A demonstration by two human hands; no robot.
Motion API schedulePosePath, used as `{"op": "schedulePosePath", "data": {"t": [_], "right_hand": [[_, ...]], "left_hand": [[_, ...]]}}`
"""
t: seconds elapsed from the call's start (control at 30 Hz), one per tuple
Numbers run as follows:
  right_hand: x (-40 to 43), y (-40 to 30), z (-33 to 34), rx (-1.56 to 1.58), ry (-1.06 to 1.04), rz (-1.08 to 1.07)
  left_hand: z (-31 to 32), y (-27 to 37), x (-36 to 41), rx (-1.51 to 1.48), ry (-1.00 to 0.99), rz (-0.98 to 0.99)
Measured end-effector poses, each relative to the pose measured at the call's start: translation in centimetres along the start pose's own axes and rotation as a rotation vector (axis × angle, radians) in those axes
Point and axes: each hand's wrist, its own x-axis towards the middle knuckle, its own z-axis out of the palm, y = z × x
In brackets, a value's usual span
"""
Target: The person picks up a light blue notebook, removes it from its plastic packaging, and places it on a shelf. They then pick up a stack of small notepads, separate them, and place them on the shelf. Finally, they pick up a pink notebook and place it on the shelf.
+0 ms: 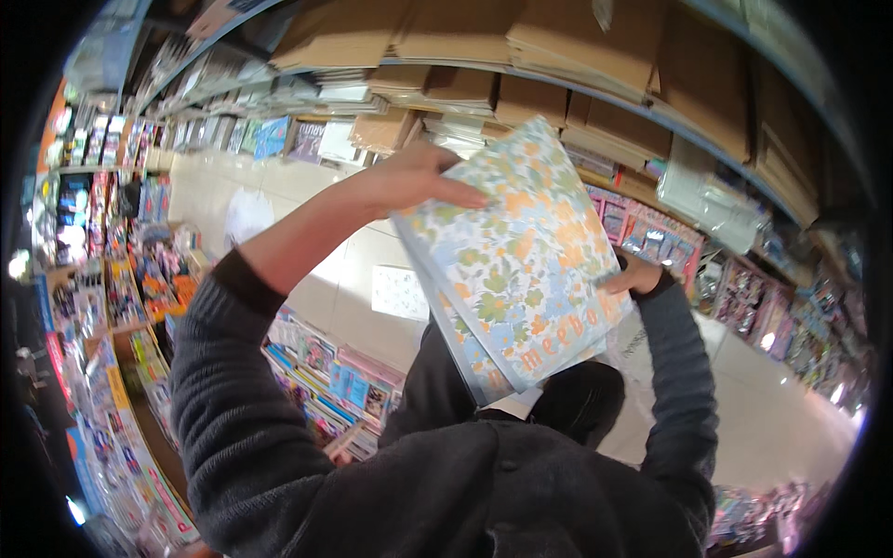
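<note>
Two or more flat notebooks or albums with orange, green and blue floral covers are held in front of me above my knees. The top floral notebook (523, 258) bears orange lettering near its lower edge. A second floral notebook (457, 328) shows beneath it, fanned out to the left. My left hand (432, 183) grips the upper left corner, thumb on the cover. On the right edge, my right hand (636, 274) holds on with its thumb on top; its fingers are hidden behind.
Ahead stands a shelf with brown cardboard boxes (537, 97) and stacked paper goods. Small-goods shelves (125, 293) line the left. A white printed sheet (400, 293) lies on the tiled floor (328, 244). Stacked books (335, 373) stand by my left leg, pink packaged goods (649, 237) beyond my right hand.
</note>
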Motion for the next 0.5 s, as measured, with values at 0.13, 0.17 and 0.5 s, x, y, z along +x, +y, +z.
{"op": "schedulePosePath", "data": {"t": [0.13, 0.17, 0.5], "right_hand": [[-4.3, -0.7, 9.6, 0.334, 0.261, -0.166], [-5.5, -0.7, 11.9, 0.505, 0.178, -0.188], [-12.7, -12.0, 23.6, 0.793, 0.264, -0.386]], "left_hand": [[-0.9, 5.1, -2.3, -0.056, -0.186, -0.241], [-0.5, 6.2, -3.1, -0.070, -0.236, -0.285], [-0.5, 15.2, -24.0, -0.699, -0.128, 0.102]]}}
